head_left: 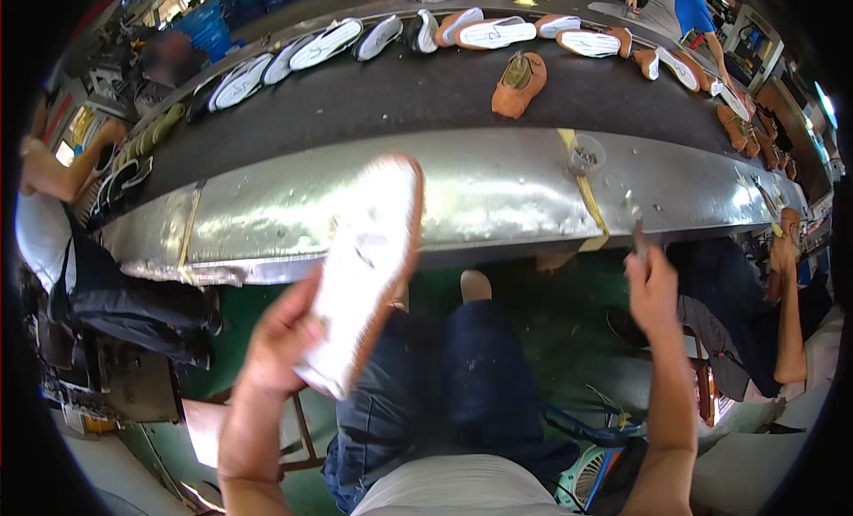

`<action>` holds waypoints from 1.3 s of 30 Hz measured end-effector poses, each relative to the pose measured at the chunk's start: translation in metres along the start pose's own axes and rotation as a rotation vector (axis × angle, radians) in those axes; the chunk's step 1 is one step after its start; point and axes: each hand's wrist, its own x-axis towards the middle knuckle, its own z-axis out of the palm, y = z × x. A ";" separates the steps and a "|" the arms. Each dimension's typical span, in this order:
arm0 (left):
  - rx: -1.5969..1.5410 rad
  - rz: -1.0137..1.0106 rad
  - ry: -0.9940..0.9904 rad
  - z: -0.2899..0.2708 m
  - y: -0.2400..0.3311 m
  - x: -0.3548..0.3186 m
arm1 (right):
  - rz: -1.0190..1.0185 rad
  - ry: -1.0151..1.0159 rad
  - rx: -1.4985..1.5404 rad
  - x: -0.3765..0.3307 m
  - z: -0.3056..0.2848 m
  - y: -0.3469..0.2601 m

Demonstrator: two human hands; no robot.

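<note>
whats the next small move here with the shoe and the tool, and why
Probably bring the right hand and its thin tool across toward the shoe. The left hand holds the shoe sole-up and tilted over the lap, its white sole facing the camera, while the tool is raised well off to the right, apart from it, near the metal conveyor edge.

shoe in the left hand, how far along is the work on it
Looks done: many shoes already lie sole up along the far side of the belt. In hand: the left hand holds a white-soled shoe sole up, while the right hand lifts a thin tool, apart from it. Left: a tan shoe lies alone nearer on the belt.
</note>
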 end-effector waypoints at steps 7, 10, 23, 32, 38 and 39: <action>0.966 0.053 0.337 -0.086 0.092 0.279 | -0.038 0.301 -0.388 0.149 -0.002 0.135; 1.792 0.140 0.422 -0.127 0.061 0.341 | 0.062 0.265 -0.338 0.160 0.010 0.125; 1.798 0.307 0.084 0.003 0.013 0.540 | 0.085 0.257 -0.336 0.161 0.003 0.111; 1.718 0.160 0.164 0.050 -0.029 0.737 | 0.175 0.214 -0.322 0.164 0.003 0.101; 1.705 0.046 -0.036 0.060 -0.021 0.762 | 0.215 0.202 -0.269 0.166 0.004 0.094; 1.733 0.083 0.014 0.063 -0.029 0.754 | 0.204 0.198 -0.300 0.165 0.006 0.095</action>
